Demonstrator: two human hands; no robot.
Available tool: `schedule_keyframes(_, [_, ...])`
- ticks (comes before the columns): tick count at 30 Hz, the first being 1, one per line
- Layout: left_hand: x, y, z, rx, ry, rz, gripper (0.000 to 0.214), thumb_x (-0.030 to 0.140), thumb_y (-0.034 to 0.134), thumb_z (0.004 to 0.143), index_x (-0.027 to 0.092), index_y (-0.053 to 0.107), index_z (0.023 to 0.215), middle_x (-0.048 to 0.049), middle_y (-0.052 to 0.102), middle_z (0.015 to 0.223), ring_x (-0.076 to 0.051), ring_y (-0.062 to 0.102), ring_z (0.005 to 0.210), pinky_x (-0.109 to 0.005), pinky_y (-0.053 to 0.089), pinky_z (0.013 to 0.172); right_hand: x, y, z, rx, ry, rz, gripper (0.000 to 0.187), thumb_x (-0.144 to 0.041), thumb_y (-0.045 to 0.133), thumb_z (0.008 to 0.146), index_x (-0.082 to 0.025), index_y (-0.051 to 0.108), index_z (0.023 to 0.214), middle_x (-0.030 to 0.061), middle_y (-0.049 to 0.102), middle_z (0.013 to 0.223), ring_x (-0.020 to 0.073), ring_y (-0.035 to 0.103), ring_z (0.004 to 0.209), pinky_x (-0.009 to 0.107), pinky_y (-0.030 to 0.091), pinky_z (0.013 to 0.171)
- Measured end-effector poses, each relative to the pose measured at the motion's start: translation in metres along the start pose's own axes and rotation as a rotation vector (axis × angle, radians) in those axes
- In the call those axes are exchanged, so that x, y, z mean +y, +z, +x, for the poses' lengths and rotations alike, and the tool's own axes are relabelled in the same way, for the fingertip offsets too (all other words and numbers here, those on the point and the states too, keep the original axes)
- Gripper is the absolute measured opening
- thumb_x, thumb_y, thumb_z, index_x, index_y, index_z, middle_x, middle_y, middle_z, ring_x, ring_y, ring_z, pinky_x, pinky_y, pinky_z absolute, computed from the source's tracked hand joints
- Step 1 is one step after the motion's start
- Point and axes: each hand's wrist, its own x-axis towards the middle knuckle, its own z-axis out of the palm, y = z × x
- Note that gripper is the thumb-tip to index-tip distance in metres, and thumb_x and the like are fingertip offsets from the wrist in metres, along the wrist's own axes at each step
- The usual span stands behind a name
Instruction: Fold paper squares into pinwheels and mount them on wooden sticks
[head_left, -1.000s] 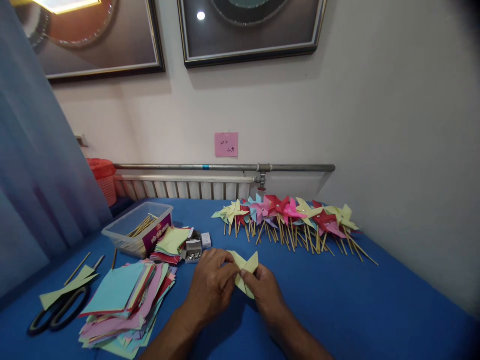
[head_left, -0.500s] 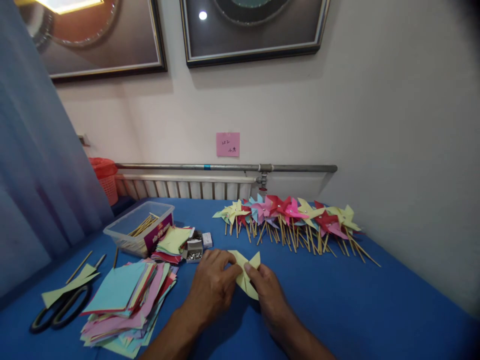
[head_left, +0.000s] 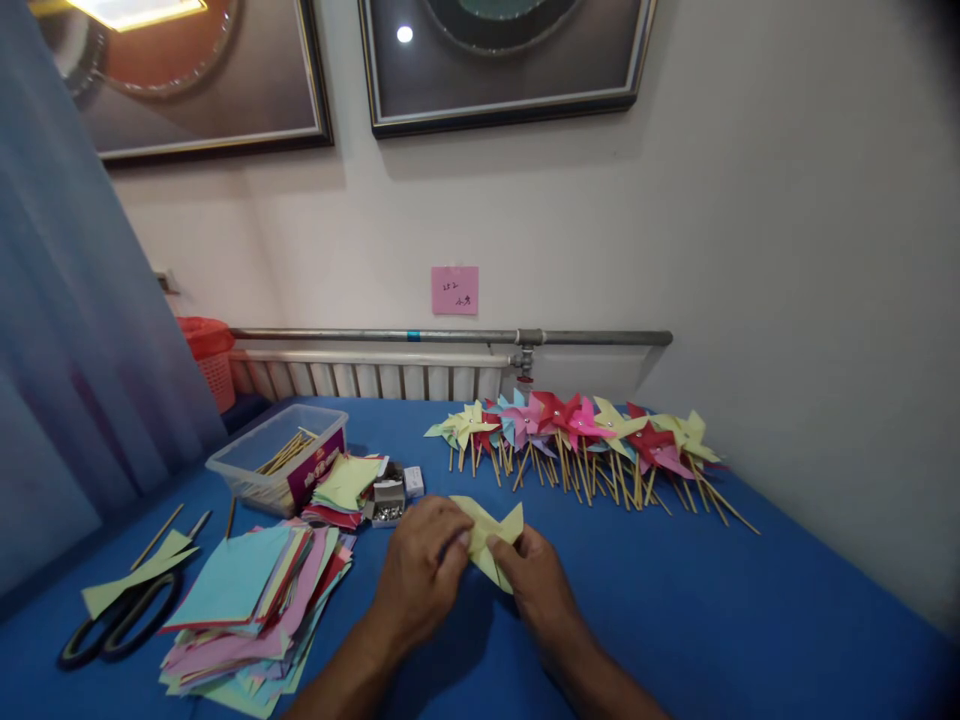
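Both my hands meet over a yellow-green paper pinwheel [head_left: 491, 535] on the blue table [head_left: 675, 610]. My left hand [head_left: 420, 575] pinches its left side with curled fingers. My right hand [head_left: 534, 588] pinches its right side, thumb on the paper. The folded tips stick up between my fingers; the paper's centre is hidden. A row of finished pinwheels on wooden sticks [head_left: 585, 440] lies beyond my hands near the wall.
A stack of coloured paper squares [head_left: 255, 610] lies left of my hands, with black scissors [head_left: 112, 625] and paper scraps further left. A clear tub of wooden sticks [head_left: 277, 460], a smaller paper pile [head_left: 345, 485] and a small box of pins [head_left: 386, 505] sit behind.
My hands have shifted slightly on the yellow-green paper, and its folded tips have turned a little. Everything else on the table is unchanged.
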Motion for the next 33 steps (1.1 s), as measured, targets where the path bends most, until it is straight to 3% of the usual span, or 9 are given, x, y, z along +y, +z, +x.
schedule_keyframes(5, [-0.005,0.001,0.008,0.004,-0.605,-0.364,0.026,0.040,0.058,0.086,0.019,0.066,0.074,-0.0003,0.061,0.067,-0.017,0.057,0.068,-0.028,0.042,0.065,-0.004,-0.001,-0.004,0.043,-0.029,-0.087,0.033,-0.048,0.077,0.074,-0.018,0.074,0.085,0.0063,0.078,0.075,0.0236,0.068,0.067,0.032,0.052,0.063])
schedule_keyframes(8, [-0.011,0.009,0.008,-0.059,-0.753,-0.598,0.025,0.043,0.070,0.072,0.018,0.066,0.071,0.0025,0.058,0.061,-0.014,0.051,0.059,-0.026,0.038,0.060,-0.004,0.000,-0.007,0.017,-0.035,-0.082,0.032,-0.047,0.076,0.076,-0.018,0.075,0.090,0.0065,0.078,0.078,0.0250,0.069,0.071,0.033,0.053,0.065])
schedule_keyframes(16, [-0.013,0.026,0.002,-0.104,-0.916,-0.843,0.024,0.034,0.078,0.052,0.019,0.068,0.067,0.0014,0.066,0.060,-0.014,0.055,0.055,-0.025,0.041,0.057,-0.003,0.004,-0.010,-0.042,-0.055,-0.171,0.034,-0.042,0.071,0.075,-0.016,0.077,0.095,0.0072,0.080,0.084,0.0246,0.067,0.074,0.032,0.051,0.066])
schedule_keyframes(27, [-0.002,0.021,0.008,-0.084,-0.972,-0.749,0.014,0.026,0.076,0.058,0.018,0.065,0.059,0.0011,0.065,0.056,-0.014,0.055,0.053,-0.026,0.042,0.056,-0.001,0.004,-0.009,-0.109,-0.019,-0.064,0.035,-0.045,0.077,0.074,-0.016,0.076,0.095,0.0066,0.078,0.081,0.0248,0.069,0.073,0.033,0.053,0.068])
schedule_keyframes(33, [0.005,0.015,0.013,-0.103,-0.935,-0.754,0.010,0.026,0.070,0.058,0.019,0.062,0.056,0.0028,0.061,0.055,-0.011,0.048,0.051,-0.025,0.035,0.055,0.020,0.000,-0.001,-0.128,0.010,0.059,0.046,-0.052,0.082,0.071,-0.016,0.077,0.099,0.0070,0.079,0.083,0.0227,0.069,0.072,0.030,0.052,0.065])
